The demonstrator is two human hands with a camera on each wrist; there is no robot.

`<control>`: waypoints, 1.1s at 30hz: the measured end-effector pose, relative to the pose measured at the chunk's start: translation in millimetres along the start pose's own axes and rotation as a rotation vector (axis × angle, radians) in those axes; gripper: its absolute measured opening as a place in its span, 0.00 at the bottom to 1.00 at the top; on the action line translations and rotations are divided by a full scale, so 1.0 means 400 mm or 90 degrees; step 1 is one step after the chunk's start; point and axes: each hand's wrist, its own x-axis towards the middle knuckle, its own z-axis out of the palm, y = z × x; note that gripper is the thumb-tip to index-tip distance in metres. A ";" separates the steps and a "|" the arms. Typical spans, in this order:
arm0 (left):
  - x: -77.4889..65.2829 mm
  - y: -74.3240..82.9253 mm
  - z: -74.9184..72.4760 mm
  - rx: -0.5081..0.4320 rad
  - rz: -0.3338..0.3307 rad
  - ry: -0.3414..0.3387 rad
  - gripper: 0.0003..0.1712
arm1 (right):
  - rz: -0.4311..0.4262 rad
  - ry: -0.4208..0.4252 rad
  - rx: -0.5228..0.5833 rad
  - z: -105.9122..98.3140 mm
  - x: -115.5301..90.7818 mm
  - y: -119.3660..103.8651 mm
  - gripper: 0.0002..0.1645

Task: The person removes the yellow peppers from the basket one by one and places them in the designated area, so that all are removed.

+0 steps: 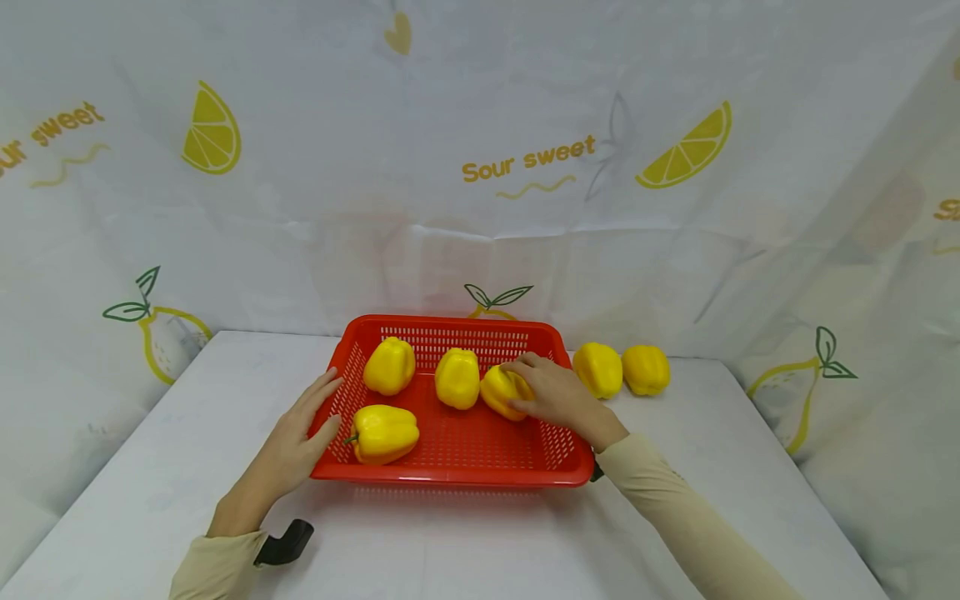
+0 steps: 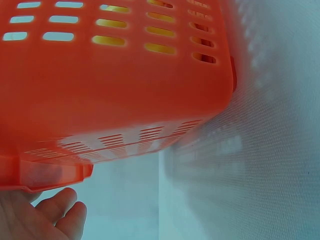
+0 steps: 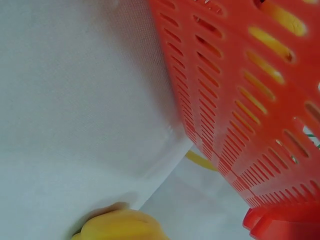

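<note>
A red slotted plastic basket (image 1: pixel 465 442) stands on the white table with several yellow bell peppers in it. My right hand (image 1: pixel 555 390) reaches over the basket's right side and grips a bell pepper (image 1: pixel 500 392), fingers on top and thumb at its near side. Left of that pepper are another upright one (image 1: pixel 457 378), one at the back left (image 1: pixel 389 367) and one lying with its green stem to the left (image 1: pixel 385 434). My left hand (image 1: pixel 294 442) rests at the basket's left rim, fingers extended; the left wrist view shows its fingertips (image 2: pixel 72 217) beside the rim.
Two more yellow bell peppers, one nearer (image 1: pixel 597 370) and one farther right (image 1: pixel 647 370), sit on the table right of the basket. A white cloth (image 1: pixel 420 258) with lemon prints hangs behind the table. Black straps (image 1: pixel 285 543) show at the wrists.
</note>
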 end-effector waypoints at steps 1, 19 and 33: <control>0.000 0.000 0.000 -0.001 0.000 -0.001 0.31 | -0.001 0.001 0.000 0.000 0.000 -0.001 0.33; 0.000 -0.001 -0.001 -0.006 0.001 -0.001 0.30 | -0.013 -0.014 0.010 -0.001 -0.003 -0.001 0.33; -0.001 -0.001 0.000 -0.003 0.003 0.001 0.30 | -0.005 -0.049 0.033 0.000 -0.004 -0.001 0.32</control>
